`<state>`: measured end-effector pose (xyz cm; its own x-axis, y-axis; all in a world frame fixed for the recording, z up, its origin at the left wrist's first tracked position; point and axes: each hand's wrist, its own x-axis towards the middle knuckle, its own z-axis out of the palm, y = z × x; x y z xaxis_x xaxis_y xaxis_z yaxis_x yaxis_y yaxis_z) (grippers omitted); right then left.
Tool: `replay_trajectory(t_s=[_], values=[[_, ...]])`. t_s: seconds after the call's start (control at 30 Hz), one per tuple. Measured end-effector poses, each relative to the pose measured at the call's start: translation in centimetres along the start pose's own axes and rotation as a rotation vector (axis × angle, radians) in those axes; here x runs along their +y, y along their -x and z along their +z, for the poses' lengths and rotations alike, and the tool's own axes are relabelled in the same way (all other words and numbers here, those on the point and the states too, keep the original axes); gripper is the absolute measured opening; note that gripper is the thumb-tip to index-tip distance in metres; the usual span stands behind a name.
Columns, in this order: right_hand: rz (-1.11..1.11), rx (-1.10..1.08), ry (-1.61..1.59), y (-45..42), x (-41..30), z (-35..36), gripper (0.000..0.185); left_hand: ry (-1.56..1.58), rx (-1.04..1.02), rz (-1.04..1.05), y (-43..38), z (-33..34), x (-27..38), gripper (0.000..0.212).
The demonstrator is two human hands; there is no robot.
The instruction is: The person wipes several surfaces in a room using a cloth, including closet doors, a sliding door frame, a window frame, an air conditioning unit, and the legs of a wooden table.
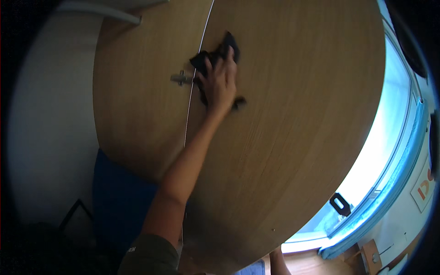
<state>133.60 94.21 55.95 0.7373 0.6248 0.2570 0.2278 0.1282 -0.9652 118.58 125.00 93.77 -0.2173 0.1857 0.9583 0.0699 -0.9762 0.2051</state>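
Note:
My left hand (220, 80), coming from the lower left, presses a crumpled black cloth (231, 43) against a large wood-grain panel (292, 113), its fingers spread over the cloth. Just left of the hand, a metal cabinet hinge (181, 78) sits by the thin pale line where the panel meets another wood-grain surface (137, 89). The cloth is slightly blurred. At the bottom right, what appears to be my right hand (279, 263) shows only in part, at the panel's lower edge; its fingers are hidden.
A blue surface (120, 202) lies at the lower left, beside a pale wall (51, 103). A pale bar (106, 12) juts in at the top left. Right of the panel's curved-looking edge are a bright window (371, 137), a blue curtain (388, 206) and wooden flooring (306, 263).

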Motion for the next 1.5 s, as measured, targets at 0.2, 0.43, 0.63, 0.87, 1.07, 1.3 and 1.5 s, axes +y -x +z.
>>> replay_trajectory(t_s=[0.2,0.43,0.63,0.87,1.07,1.3,1.5], values=[[-0.034,0.071,0.048,0.7,-0.9,0.6,0.052,0.122,-0.247,0.186,19.7,-4.8,13.5,0.040],[-0.028,0.184,0.199,1.9,0.2,-2.2,0.051,0.195,-0.186,0.063,30.6,-4.4,8.9,0.032],[0.047,0.159,0.291,3.1,1.8,0.1,0.050,-0.064,-0.143,-0.574,40.2,-11.8,-1.6,0.039],[0.027,0.172,0.443,1.7,5.2,-2.1,0.049,-0.224,0.095,-1.324,66.2,-13.5,-3.2,0.046],[-0.040,0.142,0.468,1.1,11.7,-3.0,0.049,-0.318,0.139,-1.814,89.5,-18.5,-11.7,0.050],[-0.092,0.098,0.362,0.3,20.4,-3.1,0.048,-0.215,0.232,-2.170,107.5,-23.0,-7.8,0.058],[-0.117,0.025,0.350,-0.2,18.3,-3.7,0.047,0.093,0.554,-2.139,104.8,-17.4,5.7,0.064]])
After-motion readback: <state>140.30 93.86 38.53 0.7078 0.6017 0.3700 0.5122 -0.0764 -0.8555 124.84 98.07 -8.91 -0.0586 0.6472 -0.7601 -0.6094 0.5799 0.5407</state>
